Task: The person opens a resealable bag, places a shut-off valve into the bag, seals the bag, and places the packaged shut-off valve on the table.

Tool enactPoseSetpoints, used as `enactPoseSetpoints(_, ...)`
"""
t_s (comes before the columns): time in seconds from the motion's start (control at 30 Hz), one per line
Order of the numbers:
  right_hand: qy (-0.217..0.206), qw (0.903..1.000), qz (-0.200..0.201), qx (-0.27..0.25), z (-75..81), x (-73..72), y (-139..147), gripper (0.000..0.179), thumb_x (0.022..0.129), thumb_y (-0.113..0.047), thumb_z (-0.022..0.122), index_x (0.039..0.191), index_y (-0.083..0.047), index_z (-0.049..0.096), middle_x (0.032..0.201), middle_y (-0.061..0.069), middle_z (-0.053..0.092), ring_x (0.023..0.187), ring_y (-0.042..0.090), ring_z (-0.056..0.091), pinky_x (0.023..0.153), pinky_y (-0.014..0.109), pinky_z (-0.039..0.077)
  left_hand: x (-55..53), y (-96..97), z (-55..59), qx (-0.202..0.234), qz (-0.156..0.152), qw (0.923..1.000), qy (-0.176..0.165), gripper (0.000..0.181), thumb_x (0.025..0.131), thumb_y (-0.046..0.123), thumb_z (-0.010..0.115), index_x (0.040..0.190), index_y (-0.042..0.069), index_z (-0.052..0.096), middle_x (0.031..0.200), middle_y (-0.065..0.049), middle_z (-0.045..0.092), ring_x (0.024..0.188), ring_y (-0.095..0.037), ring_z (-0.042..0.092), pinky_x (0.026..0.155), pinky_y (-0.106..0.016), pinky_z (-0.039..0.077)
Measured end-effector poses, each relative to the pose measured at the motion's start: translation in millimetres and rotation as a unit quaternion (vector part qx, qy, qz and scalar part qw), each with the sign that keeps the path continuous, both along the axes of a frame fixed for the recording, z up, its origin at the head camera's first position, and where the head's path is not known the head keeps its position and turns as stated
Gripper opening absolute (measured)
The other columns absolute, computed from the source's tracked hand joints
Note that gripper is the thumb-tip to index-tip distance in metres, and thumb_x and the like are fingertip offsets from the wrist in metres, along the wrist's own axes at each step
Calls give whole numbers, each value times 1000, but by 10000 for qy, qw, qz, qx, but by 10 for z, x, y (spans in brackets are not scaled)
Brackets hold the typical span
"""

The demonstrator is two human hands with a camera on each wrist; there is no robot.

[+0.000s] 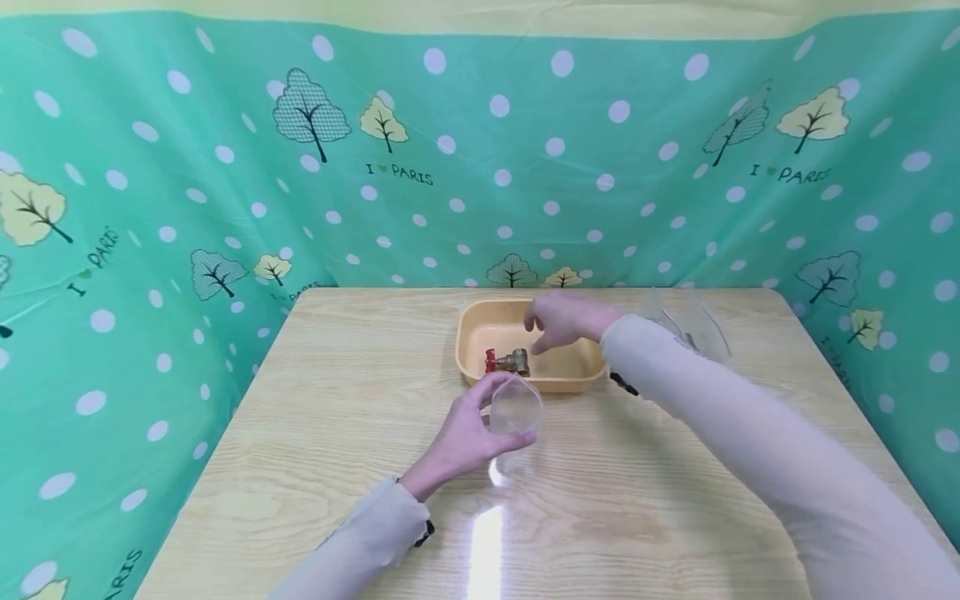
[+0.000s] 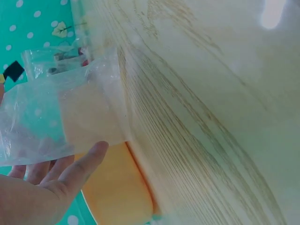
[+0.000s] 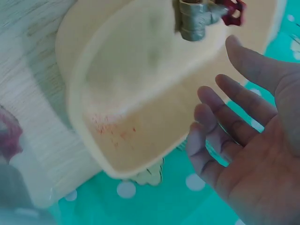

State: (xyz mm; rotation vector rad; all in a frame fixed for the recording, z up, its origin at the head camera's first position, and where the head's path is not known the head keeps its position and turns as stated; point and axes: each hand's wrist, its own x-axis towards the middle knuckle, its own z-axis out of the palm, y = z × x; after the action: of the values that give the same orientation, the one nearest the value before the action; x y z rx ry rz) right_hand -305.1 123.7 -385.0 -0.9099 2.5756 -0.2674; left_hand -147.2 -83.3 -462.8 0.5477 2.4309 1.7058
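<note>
My left hand (image 1: 468, 437) holds a clear plastic bag (image 1: 517, 408) just in front of the basin, its mouth spread between thumb and fingers. In the left wrist view, the bag (image 2: 89, 112) looks flat and see-through above the hand (image 2: 51, 192). A brass gate valve (image 1: 513, 362) with a red handwheel lies in the front left of a peach plastic basin (image 1: 555, 386). Over the basin hovers my right hand (image 1: 562, 321), fingers spread and bent a little, touching nothing. The right wrist view has the valve (image 3: 193, 21) beyond the thumb of this hand (image 3: 262, 154).
At the back right of the wooden table (image 1: 337, 400), partly behind my right sleeve, stand clear bags (image 1: 705, 329); one bag (image 2: 42, 63) holds metal and red parts. A green dotted curtain (image 1: 450, 192) borders the table at the back and sides.
</note>
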Motion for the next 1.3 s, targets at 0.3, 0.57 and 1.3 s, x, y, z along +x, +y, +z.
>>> enactPoseSetpoints(0.3,-200,9983,-127,525,-249,9,-215,47,84,-29,90,120,-4,74,109,5,72,97,22,66,85,39,59,-4,27,21,55,-101,9999,95,75,75,20,95,140,21,58,135,8,64,128,-20,59,102,-45,54)
enactPoseSetpoints(0.57,-322,9981,-292,436,-323,-1,-202,34,85,-26,90,110,-7,75,98,1,70,91,20,65,78,36,58,6,58,44,107,-112,9999,29,76,74,13,95,140,21,58,136,9,63,130,-18,58,100,-43,55)
enactPoseSetpoints(1.3,-900,9952,-351,153,-295,-63,-43,21,91,-13,83,86,-10,63,85,1,62,79,15,55,70,27,48,8,79,46,262,-119,9996,80,73,75,14,95,139,18,60,137,3,65,131,-24,58,103,-49,54)
